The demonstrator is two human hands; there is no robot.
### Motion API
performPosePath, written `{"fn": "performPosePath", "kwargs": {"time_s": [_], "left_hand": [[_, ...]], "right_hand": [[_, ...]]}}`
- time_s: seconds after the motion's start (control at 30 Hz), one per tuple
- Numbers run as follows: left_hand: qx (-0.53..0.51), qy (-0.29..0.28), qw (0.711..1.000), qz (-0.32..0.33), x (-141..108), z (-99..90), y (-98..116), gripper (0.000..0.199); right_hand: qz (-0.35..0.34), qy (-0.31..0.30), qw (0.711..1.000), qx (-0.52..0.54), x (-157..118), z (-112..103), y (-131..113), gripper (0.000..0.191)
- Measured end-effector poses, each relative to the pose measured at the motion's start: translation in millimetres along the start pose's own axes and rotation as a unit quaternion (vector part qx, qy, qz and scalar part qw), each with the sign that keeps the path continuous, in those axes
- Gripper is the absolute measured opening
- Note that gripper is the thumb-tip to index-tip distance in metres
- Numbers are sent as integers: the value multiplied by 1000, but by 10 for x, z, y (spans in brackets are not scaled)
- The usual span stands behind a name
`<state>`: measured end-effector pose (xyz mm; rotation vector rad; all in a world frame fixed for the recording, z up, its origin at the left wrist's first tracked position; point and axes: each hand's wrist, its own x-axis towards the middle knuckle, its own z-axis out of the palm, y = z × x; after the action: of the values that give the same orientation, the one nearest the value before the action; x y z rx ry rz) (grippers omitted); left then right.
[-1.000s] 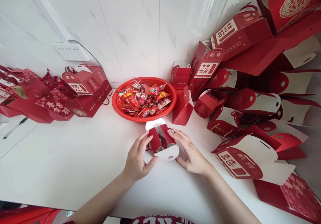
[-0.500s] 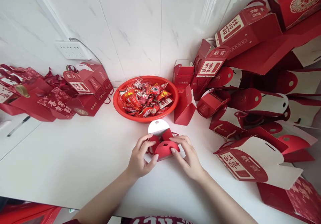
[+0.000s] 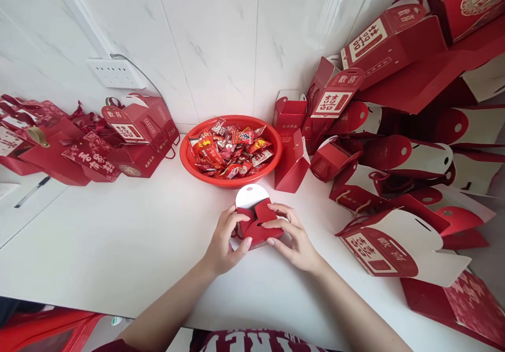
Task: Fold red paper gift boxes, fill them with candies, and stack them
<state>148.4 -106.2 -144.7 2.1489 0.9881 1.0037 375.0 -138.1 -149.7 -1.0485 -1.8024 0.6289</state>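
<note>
A small red gift box point(image 3: 258, 232) stands on the white table between my hands. Its rounded far flap, white inside, is raised, while the side flaps and the near flap are folded inward over the top. My left hand point(image 3: 229, 236) grips the box's left side, thumb at the near corner and fingers on the left flap. My right hand point(image 3: 294, 236) holds the right side, its fingers pressing on the near flap and right flap. Just behind the box is a red plastic basket point(image 3: 185, 165) heaped with wrapped candies point(image 3: 232, 149). Most of the box's inside is hidden.
Many red gift boxes point(image 3: 379, 247) are piled along the right side, some with open flaps. More boxes with ribbons point(image 3: 134, 131) stand at the left by the tiled wall. A pen point(image 3: 32, 191) lies at the far left. A power strip point(image 3: 115, 73) is on the wall.
The near flap, upright before, is now folded down over the box top. My right fingers have moved onto that flap. The left hand still grips the left side.
</note>
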Motion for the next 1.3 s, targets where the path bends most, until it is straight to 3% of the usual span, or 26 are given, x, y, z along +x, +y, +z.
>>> {"fn": "performPosePath", "kwargs": {"time_s": [0.27, 0.4, 0.47, 0.6, 0.77, 0.93, 1.13, 1.2, 1.3], "left_hand": [[10, 17, 994, 104, 10, -25, -84, 46], [0, 34, 991, 132, 40, -19, -102, 65], [30, 18, 990, 138, 45, -21, -101, 69], [84, -12, 984, 157, 47, -46, -91, 62], [100, -40, 983, 150, 63, -76, -96, 52], [97, -52, 985, 132, 81, -99, -153, 49], [178, -49, 975, 127, 49, -454, -100, 48], [225, -51, 967, 111, -20, -560, -11, 54], [306, -59, 946, 93, -185, -529, 136, 84]], "right_hand": [[0, -5, 1000, 6, 5, -25, 5, 19], [17, 27, 999, 16, -25, -28, 11, 43], [-8, 30, 999, -7, -40, -48, 29, 55], [-92, -5, 990, -105, -52, -110, 53, 57], [-102, -72, 981, -147, -19, -121, 47, 57], [-79, -73, 982, -154, 0, 22, 17, 53], [-19, -102, 992, -74, -81, 157, -231, 53], [-8, -123, 992, -30, -120, 185, -335, 56], [-5, -158, 987, 22, -170, 257, -453, 61]]}}
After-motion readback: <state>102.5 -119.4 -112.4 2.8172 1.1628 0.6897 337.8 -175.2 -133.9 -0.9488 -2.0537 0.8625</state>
